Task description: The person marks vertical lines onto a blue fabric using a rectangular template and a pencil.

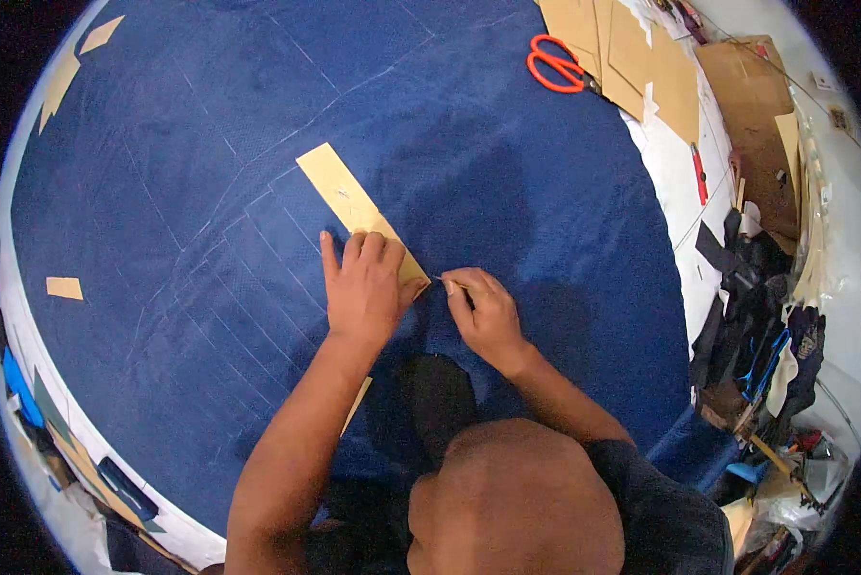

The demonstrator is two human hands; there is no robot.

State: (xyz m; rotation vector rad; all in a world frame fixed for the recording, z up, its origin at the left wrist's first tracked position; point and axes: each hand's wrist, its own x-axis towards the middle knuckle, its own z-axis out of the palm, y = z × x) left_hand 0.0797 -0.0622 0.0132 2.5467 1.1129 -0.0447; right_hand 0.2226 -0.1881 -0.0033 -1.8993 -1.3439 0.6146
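Observation:
Blue fabric (565,201) is spread over the table, with thin pale straight lines drawn across its left and middle. On it, a long tan card strip (337,182) lies slantwise. My left hand (361,287) presses on the strip's lower part, fingers stretched out and thumb near its lower corner. At that corner, my right hand (485,309) pinches a thin pointed thing (437,279); most of it is hidden by the fingers, and its kind is unclear.
Red-handled scissors (557,65) lie by tan card pieces (632,57) at the far right. A red tool (700,174) rests on the white table edge. Dark scraps (752,278) are heaped at right. Small card pieces (64,287) lie on the left.

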